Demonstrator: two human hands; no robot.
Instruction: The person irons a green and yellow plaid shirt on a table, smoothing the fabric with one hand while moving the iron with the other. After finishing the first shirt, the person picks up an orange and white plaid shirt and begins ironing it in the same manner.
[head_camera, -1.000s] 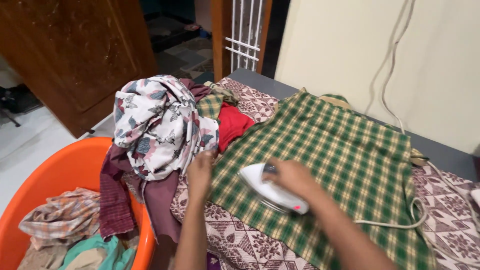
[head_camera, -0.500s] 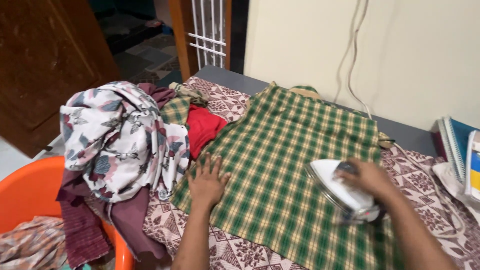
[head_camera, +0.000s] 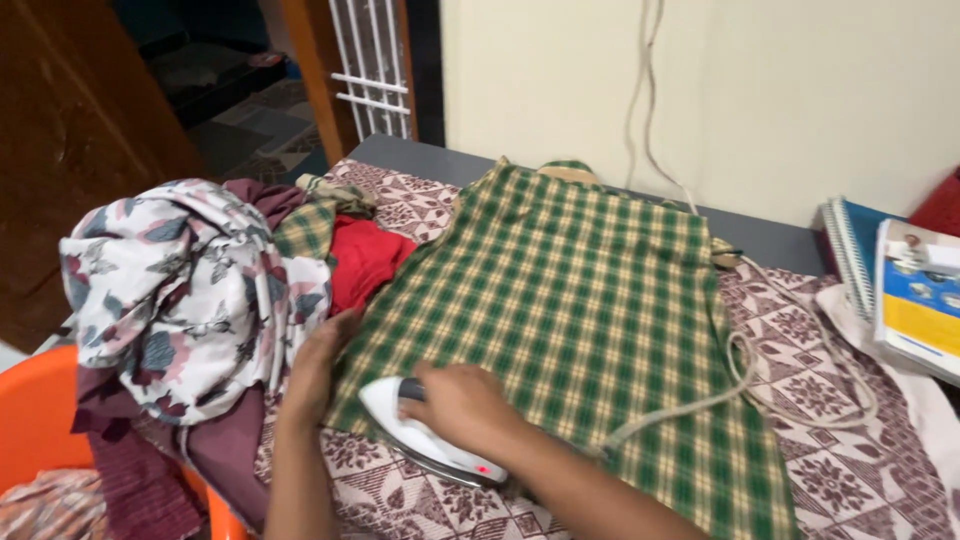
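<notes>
A green and cream checked cloth (head_camera: 590, 300) lies flat on a table covered with a maroon patterned sheet (head_camera: 810, 400). My right hand (head_camera: 455, 405) grips the handle of a white electric iron (head_camera: 415, 440) at the cloth's near left corner. Its cream cord (head_camera: 720, 395) trails right across the cloth. My left hand (head_camera: 320, 365) rests on the cloth's left edge, fingers flat, beside a heap of clothes.
A heap of clothes, topped by a white floral garment (head_camera: 180, 290) with a red one (head_camera: 365, 260) beside it, sits at the table's left end. An orange tub (head_camera: 35, 430) with more clothes stands below. Books (head_camera: 900, 285) lie at the right. Cables (head_camera: 645, 90) hang down the wall.
My right hand has slid the iron from the cloth's right side back to its near left corner. My left hand shifted left to the cloth's edge. The view has panned right.
</notes>
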